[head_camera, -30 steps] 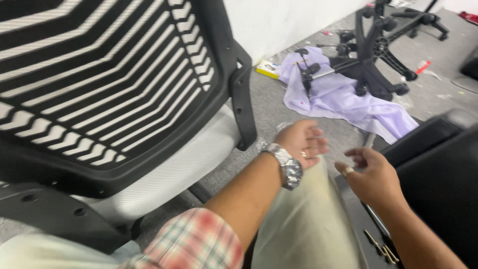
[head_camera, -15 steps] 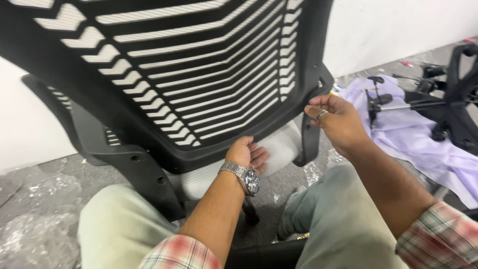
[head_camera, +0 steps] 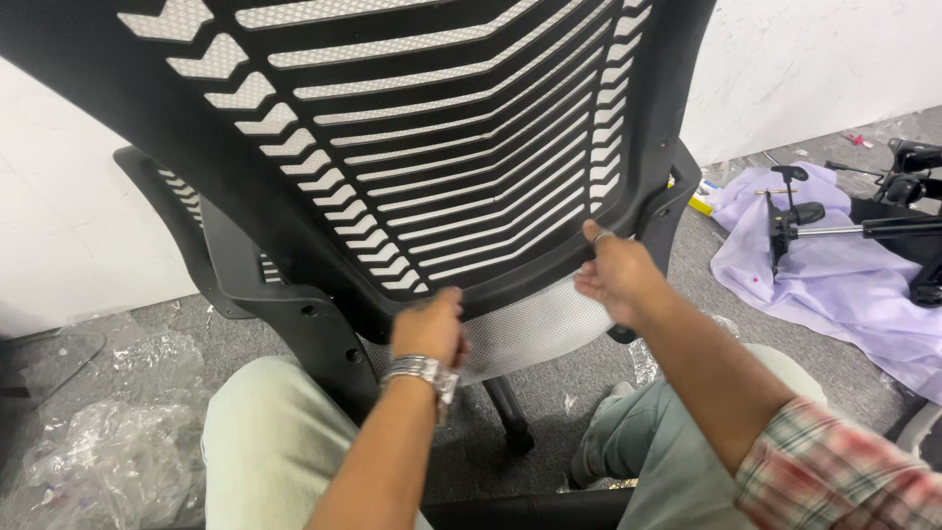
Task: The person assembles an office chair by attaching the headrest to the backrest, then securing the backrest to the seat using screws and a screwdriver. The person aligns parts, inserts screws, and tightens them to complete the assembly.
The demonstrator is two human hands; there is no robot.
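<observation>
A black office chair back (head_camera: 422,147) with a slatted frame over white mesh fills the upper view, seen from behind. My left hand (head_camera: 430,329), with a metal watch on the wrist, grips the lower rim of the back near its middle. My right hand (head_camera: 613,270), wearing a ring, holds the lower right rim of the back beside the black armrest (head_camera: 672,211). The white mesh seat (head_camera: 535,329) shows just below the rim. My knees in pale trousers sit underneath.
A lilac cloth (head_camera: 834,285) lies on the grey carpet at right with a black chair mechanism (head_camera: 800,221) and a chair base part (head_camera: 917,245) on it. Crumpled clear plastic (head_camera: 108,451) lies at lower left. A white wall stands behind.
The view swung from the floor at right onto the chair back. Both hands rose from my lap to the chair's lower rim; my left hand closed on it and my right moved slightly left.
</observation>
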